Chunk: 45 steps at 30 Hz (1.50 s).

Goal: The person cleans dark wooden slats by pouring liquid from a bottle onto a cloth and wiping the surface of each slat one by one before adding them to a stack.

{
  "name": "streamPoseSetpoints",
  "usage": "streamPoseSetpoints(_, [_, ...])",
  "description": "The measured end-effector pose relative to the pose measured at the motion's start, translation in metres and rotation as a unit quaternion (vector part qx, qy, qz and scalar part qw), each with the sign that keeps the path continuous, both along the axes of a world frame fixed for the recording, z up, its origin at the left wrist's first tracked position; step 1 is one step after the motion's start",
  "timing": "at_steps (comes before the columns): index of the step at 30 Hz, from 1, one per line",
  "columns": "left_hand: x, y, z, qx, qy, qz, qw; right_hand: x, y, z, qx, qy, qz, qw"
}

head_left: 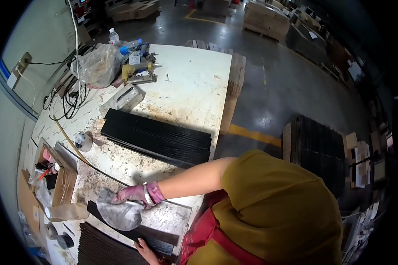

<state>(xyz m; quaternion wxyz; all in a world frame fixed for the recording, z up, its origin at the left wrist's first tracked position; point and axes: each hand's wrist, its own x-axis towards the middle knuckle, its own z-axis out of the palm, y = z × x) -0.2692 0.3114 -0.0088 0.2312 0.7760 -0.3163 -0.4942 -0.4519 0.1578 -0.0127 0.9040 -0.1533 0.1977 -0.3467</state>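
My right hand (135,196), in a stained purple glove, is closed around a crumpled grey cloth (119,212). The cloth lies against a narrow black board (157,240) on the worktable, covering part of it. At the lower edge of the picture is my left hand (148,252), its fingers at the near side of that board and seeming to grip it; the rest is cut off. Beyond my right arm lies a stack of black boards (157,139) with a grained, glossy top. More dark boards (104,247) stand side by side in the near left corner.
The stained white worktable (190,75) carries a yellow nail gun (135,71), a plastic bag (99,66), an open jar (82,141) and a cardboard box (64,176) of small items. A hose (70,141) crosses it. Stacked black boards (316,148) stand on the floor at right.
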Motion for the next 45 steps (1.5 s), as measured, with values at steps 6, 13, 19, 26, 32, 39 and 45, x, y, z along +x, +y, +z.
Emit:
streamPoseSetpoints(6, [0.031,0.032,-0.001,-0.251,-0.327,-0.166,0.896,0.017,0.006,-0.055,-0.447,0.119,-0.276,0.842])
streamPoseSetpoints(13, [0.116,-0.076,0.032,-0.366,-0.173,0.0,0.914,-0.018,0.006,-0.034,-0.24,0.099,-0.066,0.964])
streamPoseSetpoints(19, [0.174,-0.196,0.013,-0.354,-0.188,0.03,0.916,0.001,-0.014,-0.033,0.118,0.028,0.016,0.993])
streamPoseSetpoints(26, [0.145,-0.265,-0.001,-0.368,-0.124,-0.015,0.921,-0.001,-0.021,-0.032,0.084,-0.002,-0.058,0.995])
streamPoseSetpoints(32, [0.094,-0.195,0.043,-0.413,-0.409,-0.334,0.742,-0.011,-0.032,-0.034,0.102,-0.079,-0.079,0.989])
streamPoseSetpoints(39, [0.084,-0.159,0.066,-0.398,-0.583,-0.416,0.574,0.004,-0.021,-0.042,0.096,-0.038,-0.051,0.993])
streamPoseSetpoints(45, [0.083,-0.154,0.089,-0.384,-0.638,-0.433,0.508,-0.003,-0.016,-0.051,0.143,0.093,-0.073,0.983])
